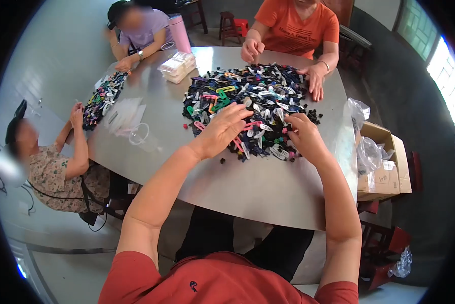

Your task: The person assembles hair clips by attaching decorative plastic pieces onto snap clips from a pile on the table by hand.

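A large pile of hair clips and small dark pieces (258, 96) covers the middle of the metal table (247, 185). My left hand (221, 130) rests over the near left part of the pile, its fingers spread and pointing right, near pink and white clips. At the near right edge of the pile is my right hand (306, 136), its fingers bent and slightly apart, touching or just above the dark pieces. I can make out nothing held in either hand. Black, white, green, yellow and pink clips lie mixed around both.
Across the table a co-worker in orange (298, 30) has both hands at the pile. Two more people sit left by a smaller pile (103, 99). Also there: a wrapped stack (177, 66), plastic bags (126, 115), a pink bottle (180, 34) and, right, a cardboard box (384, 175).
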{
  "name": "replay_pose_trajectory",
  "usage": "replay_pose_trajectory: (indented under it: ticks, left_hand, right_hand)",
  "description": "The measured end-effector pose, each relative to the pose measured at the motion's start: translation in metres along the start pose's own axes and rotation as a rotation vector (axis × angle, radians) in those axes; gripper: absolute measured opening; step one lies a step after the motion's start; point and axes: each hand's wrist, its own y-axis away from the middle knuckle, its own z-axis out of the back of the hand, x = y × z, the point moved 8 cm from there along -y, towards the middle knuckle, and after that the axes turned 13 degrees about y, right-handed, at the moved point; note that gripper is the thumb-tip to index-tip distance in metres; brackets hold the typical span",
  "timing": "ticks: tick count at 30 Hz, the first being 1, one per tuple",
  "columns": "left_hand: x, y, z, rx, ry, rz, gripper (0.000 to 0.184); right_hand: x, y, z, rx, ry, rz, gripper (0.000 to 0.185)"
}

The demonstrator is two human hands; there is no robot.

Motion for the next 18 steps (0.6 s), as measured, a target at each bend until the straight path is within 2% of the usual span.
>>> replay_pose_trajectory:
  ticks: [2,4,5,6,8,9,11,13,14,15,16,18]
  left_hand:
    - [-0.007,0.019,0.014,-0.036,0.009,-0.023,0.046]
    - [-0.006,0.045,0.023,-0.129,-0.118,0.024,0.048]
    - [0.002,0.060,0.021,-0.147,-0.227,0.078,0.062]
    - [-0.002,0.072,0.014,-0.151,-0.228,0.082,0.062]
    - [-0.001,0.098,0.004,-0.185,-0.395,0.243,0.078]
    - [0.002,0.104,-0.007,-0.151,-0.368,0.283,0.095]
    - [-0.010,0.103,-0.026,-0.107,-0.429,0.312,0.099]
    - [-0.012,0.095,-0.044,-0.023,-0.482,0.388,0.113]
    - [-0.017,0.087,-0.047,-0.024,-0.479,0.380,0.113]
    - [-0.018,0.081,-0.050,-0.014,-0.493,0.428,0.116]
    - [-0.018,0.075,-0.053,0.001,-0.504,0.474,0.119]
    - [-0.017,0.061,-0.063,0.015,-0.527,0.468,0.124]
  right_hand:
    - [0.013,0.002,0.002,0.054,-0.031,-0.045,0.033]
    - [0.028,0.003,0.005,0.029,-0.027,0.012,0.033]
    - [0.035,0.003,0.005,0.025,-0.015,0.041,0.034]
    - [0.041,0.003,0.006,0.021,-0.004,0.070,0.035]
    - [0.049,0.003,0.000,0.038,0.003,0.080,0.037]
    - [0.057,0.005,-0.002,0.031,-0.003,0.125,0.038]
    - [0.071,0.006,-0.008,0.031,-0.006,0.223,0.043]
    - [0.083,0.007,0.000,0.052,-0.026,0.234,0.044]
    - [0.086,0.007,0.003,0.071,-0.049,0.241,0.045]
    - [0.085,0.004,0.014,-0.037,-0.049,0.290,0.041]
    - [0.079,0.001,0.020,-0.038,-0.037,0.282,0.041]
    - [0.036,-0.004,0.036,-0.045,-0.079,-0.040,0.034]
